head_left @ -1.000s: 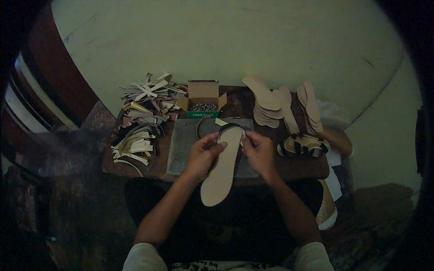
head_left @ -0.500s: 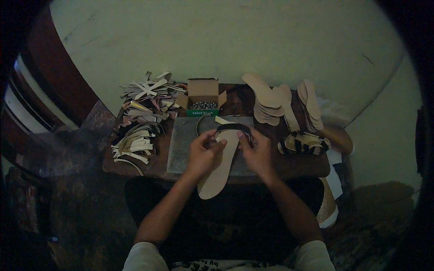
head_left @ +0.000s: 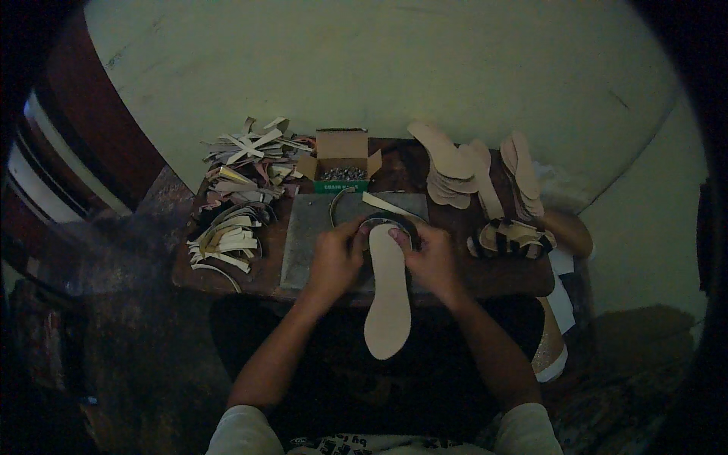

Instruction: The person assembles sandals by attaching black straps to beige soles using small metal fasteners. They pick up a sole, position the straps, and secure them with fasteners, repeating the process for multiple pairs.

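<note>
A pale shoe insole [head_left: 387, 299] lies lengthwise between my hands, its heel end sticking out over the near edge of the low wooden table [head_left: 493, 277]. My left hand [head_left: 334, 258] grips the insole's left edge near the toe. My right hand [head_left: 430, 256] grips the right edge, thumb pressed on top. A dark curved strap [head_left: 385, 221] arches over the toe end, between my fingers. All of this sits on a grey slab [head_left: 315, 235] on the table.
An open cardboard box of small metal nails [head_left: 340, 165] stands behind the slab. Piles of cut straps [head_left: 239, 189] fill the table's left. Stacked insoles [head_left: 466, 168] and finished strapped pieces [head_left: 512, 237] lie at the right. A pale wall rises behind.
The insole has turned from slanting left to pointing straight toward me. Both hands have stayed on its toe end, shifting slightly with it.
</note>
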Motion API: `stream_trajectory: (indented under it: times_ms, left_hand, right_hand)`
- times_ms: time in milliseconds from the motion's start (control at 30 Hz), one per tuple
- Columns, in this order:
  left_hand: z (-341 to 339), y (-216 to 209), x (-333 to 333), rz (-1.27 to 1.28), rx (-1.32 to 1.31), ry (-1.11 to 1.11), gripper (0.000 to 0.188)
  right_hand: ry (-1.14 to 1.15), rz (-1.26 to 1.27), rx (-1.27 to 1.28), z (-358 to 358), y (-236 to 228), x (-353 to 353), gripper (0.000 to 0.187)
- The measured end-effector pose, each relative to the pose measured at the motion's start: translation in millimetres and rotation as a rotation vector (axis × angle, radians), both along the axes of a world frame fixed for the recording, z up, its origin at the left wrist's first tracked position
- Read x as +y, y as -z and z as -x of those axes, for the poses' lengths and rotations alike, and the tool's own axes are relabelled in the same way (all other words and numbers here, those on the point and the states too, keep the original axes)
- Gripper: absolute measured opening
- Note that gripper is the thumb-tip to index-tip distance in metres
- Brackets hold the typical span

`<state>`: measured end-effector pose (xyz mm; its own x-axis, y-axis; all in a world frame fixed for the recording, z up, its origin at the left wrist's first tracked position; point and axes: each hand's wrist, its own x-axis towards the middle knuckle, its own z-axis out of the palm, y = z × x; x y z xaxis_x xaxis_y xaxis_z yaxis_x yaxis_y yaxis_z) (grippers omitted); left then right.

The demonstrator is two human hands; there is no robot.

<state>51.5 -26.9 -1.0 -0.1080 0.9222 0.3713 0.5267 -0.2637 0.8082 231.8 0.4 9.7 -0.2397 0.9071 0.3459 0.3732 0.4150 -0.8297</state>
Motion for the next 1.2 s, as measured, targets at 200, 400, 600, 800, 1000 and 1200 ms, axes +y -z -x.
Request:
stream_trajectory:
  times_ms: [200, 400, 600, 800, 1000, 1200]
  left_hand:
    - [1, -9, -7, 0.138, 0.209, 0.082, 0.025]
    - [11, -2, -6, 0.296, -0.064, 0.318, 0.028]
    - [3, -6, -6, 0.448, -0.173, 0.352, 0.028]
    - [2, -1, -5, 0.384, -0.232, 0.249, 0.026]
    - [13, 6, 1, 0.413, -0.295, 0.290, 0.029]
    - [10, -6, -3, 0.513, -0.394, 0.287, 0.031]
  right_hand:
    - [0.011, 0.038, 0.167, 2, 6, 1, 0.053]
    - [0.018, 0.104, 0.120, 2, 0, 1, 0.041]
    - [0.049, -0.071, 0.147, 1, 19, 10, 0.031]
    - [0.051, -0.039, 0.118, 3, 8, 4, 0.027]
    - [0.087, -0.111, -0.007, -7, -1, 10, 0.020]
    - [0.134, -0.071, 0.007, -3, -3, 5, 0.018]
